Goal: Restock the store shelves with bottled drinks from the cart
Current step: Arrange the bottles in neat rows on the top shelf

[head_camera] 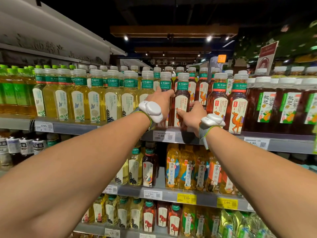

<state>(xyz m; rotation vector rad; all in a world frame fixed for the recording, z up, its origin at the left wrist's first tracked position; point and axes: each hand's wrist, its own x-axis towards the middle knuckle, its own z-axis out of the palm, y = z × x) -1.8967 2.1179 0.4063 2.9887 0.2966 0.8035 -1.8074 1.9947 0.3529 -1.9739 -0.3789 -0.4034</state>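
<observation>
Up at the top shelf point(103, 128), front edge, mid-row. Left hand point(160, 102) wrapped round a dark bottle point(165, 83), fingers point(169, 95) curled across its front. Right hand point(193, 115) gripping the next bottle point(182, 93), thumb on the label. Both upright, touching side by side, yellow teas point(96, 97) leftward.

You can read 东方树叶 on the green neck bands of the dark tea bottle point(182, 86) and the second bottle point(165, 83) at its left. On the top shelf's point(77, 128) front edge, the left price tag point(43, 125) says 4.99, the middle tag point(161, 135) 4 89, the right tag point(255, 143) 5.99. The lower shelf's point(133, 190) yellow tags point(186, 198) read 3.99, and the yellow bottles point(172, 167) above them read 冷萃.
</observation>
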